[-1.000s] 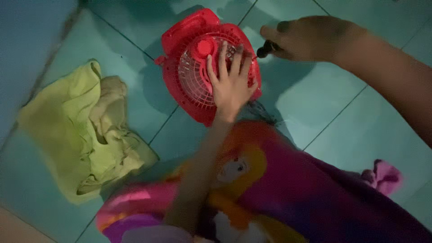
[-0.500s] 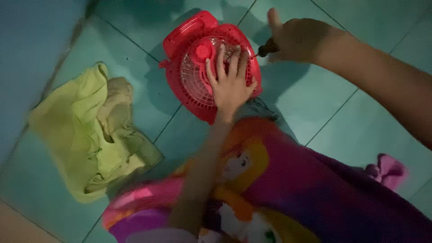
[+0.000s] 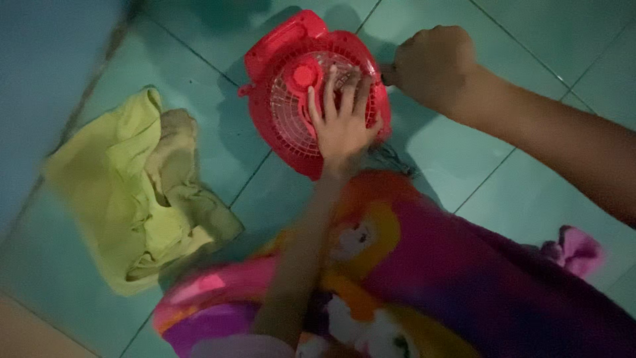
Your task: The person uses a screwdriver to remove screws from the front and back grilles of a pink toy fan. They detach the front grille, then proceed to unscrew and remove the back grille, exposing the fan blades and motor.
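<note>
I am looking down at a small red fan (image 3: 311, 93) lying face-up on the teal tiled floor (image 3: 530, 73), just beyond my knees. My left hand (image 3: 341, 119) is pressing flat on the round grille, fingers spread toward the hub, so its grip is wide and pinning rather than clasping. My right hand (image 3: 434, 63) is closing into a fist at the fan's right rim. Half a second ago a thumb was sticking up and a dark tool tip was showing plainly; now the fist is tighter and rolled over, and only a dark sliver shows between it and the rim. I cannot tell exactly what that thing is, though the grip is narrow and wrapped round it. The fan itself is sitting in the same spot under the left palm. I judge the work at the rim is under way, with the tool engaged there. A crumpled yellow-green cloth (image 3: 132, 192) is lying well apart to the left, and a bright patterned garment (image 3: 424, 278) is covering my lap.
</note>
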